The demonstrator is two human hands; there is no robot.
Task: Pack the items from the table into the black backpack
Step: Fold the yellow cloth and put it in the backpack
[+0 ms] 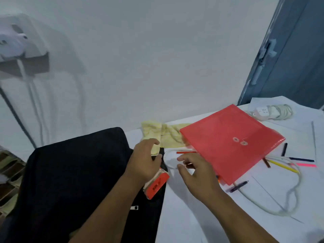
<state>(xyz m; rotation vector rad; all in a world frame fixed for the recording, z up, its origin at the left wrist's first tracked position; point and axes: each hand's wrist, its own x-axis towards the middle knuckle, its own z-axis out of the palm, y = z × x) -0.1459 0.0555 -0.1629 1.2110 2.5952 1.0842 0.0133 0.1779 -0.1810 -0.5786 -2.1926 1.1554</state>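
Backpack (73, 181) left of folder (229, 142), cloth (163, 134) behind.

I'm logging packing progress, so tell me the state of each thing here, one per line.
black backpack: lying on the table edge.
red box: resting on the backpack.
red envelope folder: closed, lying over pens.
yellow cloth: crumpled.
power strip: cord coiled.
left hand: fingers curled, empty.
right hand: open, empty.

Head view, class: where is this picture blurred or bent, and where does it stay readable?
Head view: the upper left is smeared, the shelf and its cables ghosted; the door frame leans, as wide lenses bend edges; light is flat and dim, with soft shadows under the red folder; the left hand and right hand are slightly soft, yet the pens read clearly.
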